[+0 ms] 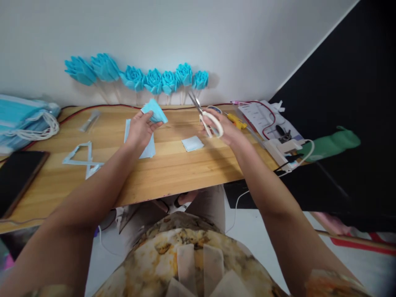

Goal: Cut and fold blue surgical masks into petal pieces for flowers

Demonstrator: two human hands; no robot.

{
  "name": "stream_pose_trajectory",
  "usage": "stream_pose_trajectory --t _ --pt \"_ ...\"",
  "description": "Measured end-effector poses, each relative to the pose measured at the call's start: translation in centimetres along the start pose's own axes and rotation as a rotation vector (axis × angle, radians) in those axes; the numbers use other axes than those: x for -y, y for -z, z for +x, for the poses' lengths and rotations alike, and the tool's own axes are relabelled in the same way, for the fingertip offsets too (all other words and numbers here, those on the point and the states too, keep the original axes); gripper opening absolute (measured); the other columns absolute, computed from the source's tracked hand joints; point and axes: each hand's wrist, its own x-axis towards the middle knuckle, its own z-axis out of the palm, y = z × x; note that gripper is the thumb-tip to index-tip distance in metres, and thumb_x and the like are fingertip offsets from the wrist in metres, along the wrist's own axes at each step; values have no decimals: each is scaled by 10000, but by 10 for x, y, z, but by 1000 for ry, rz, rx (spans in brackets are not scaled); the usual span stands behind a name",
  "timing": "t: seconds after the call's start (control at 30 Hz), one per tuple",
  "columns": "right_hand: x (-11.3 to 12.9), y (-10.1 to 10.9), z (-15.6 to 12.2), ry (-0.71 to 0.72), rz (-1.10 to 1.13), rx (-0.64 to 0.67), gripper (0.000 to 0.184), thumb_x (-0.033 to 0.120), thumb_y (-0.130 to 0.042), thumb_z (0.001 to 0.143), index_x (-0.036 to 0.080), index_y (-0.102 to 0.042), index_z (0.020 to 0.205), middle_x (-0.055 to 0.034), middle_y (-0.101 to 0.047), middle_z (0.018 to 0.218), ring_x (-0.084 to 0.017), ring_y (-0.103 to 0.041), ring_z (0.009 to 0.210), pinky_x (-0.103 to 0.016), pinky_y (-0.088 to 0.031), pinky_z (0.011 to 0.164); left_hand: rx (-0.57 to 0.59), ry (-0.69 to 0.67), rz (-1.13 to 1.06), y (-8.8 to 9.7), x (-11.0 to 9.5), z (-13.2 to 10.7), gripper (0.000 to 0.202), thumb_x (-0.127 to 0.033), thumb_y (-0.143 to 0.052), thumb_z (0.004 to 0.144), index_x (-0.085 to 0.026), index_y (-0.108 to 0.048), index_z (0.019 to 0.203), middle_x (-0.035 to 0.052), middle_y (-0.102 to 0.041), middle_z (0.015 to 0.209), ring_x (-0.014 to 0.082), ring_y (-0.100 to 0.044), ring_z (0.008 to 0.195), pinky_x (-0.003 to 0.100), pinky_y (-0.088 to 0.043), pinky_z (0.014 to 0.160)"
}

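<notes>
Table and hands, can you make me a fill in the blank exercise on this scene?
1. The right hand holds a pair of ____.
2. The thin piece in the left hand is coloured ____.
3. The flowers along the wall number ____.
4. The phone lies toward the ____ end of the table.

Missing words: scissors; blue; seven; left.

A wooden table [167, 173] bears a dark phone [20, 177]; pale strips [76, 162]; a blue sheet [149, 149]; a small folded piece [192, 143].

Light soft, moderately bright | faint shadows on smooth pale-grey wall [241, 45], upper centre | right corners darkened | wide-angle stretch, blur toward lower edges
</notes>
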Motion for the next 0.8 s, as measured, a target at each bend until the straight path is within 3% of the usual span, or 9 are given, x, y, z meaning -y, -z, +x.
stream_pose_trajectory --t 0.13,0.27,0.4,0.67,0.8 --pt "11 -28 -23 -98 433 318 614 749 -686 780 243 -672 1129 -46 -711 909 -212 -714 846 -415 -639 810 -49 42 -100 2 -3 4 197 -95 -563 960 -220 -646 833 -33 -738 741 94 -701 684 203 -596 678" --pt "12 -48 -34 -182 457 457 693 809 -710 699 227 -673 1075 -36 -706 834 -182 -684 692 -369 -627 691 -87 99 -156 2 -4 7 179 -117 -597 964 -214 -631 819 -29 -748 755 85 -713 709 178 -590 707" --pt "8 -53 -33 -209 448 493 663 775 -689 757 204 -653 1092 -32 -685 794 -155 -650 632 -309 -585 595 -86 139 -187 4 -4 10 178 -128 -612 964 -209 -625 806 -22 -755 768 85 -728 736 168 -593 700" --pt "6 -54 -26 -264 481 484 626 726 -729 759 197 -630 1078 -8 -661 773 -137 -631 625 -295 -576 583 -12 130 -151 10 1 11 103 -169 -734 884 -212 -647 847 -33 -766 809 91 -744 755 200 -622 746" --pt "2 -54 -21 -251 481 479 575 689 -684 829 186 -636 1105 -6 -660 770 -128 -640 608 -280 -556 567 -21 174 -196 6 0 7 128 -114 -646 934 -192 -647 833 -22 -765 777 92 -731 702 210 -619 706"
